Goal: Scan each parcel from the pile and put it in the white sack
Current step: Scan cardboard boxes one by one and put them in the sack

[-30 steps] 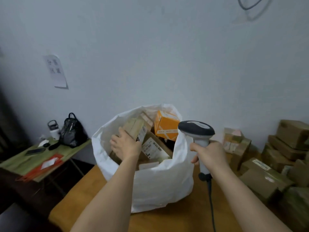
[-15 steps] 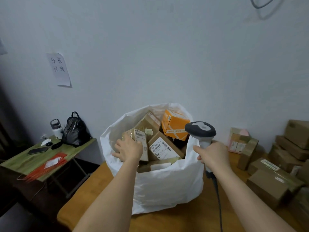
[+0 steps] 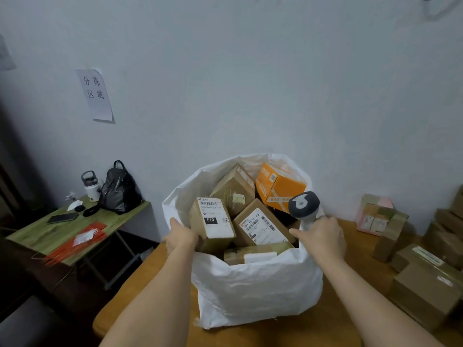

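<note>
The white sack stands open on the wooden table, filled with several parcels. A brown parcel labelled 010 stands at its left side, beside another labelled brown box and an orange box. My left hand is curled over the sack's left rim, right against the 010 parcel. My right hand grips the handle of the grey-headed scanner at the sack's right rim, index finger stretched toward the sack's mouth. The pile of brown parcels lies on the table to the right.
A low green side table at the left carries a black bag, a bottle, a phone and orange-red strips. A paper sign hangs on the wall. A pink and brown box stands behind the pile.
My left hand has come off the top of the 010 parcel and dropped to the sack's left rim. My right hand with the scanner has moved closer to the sack's right rim.
</note>
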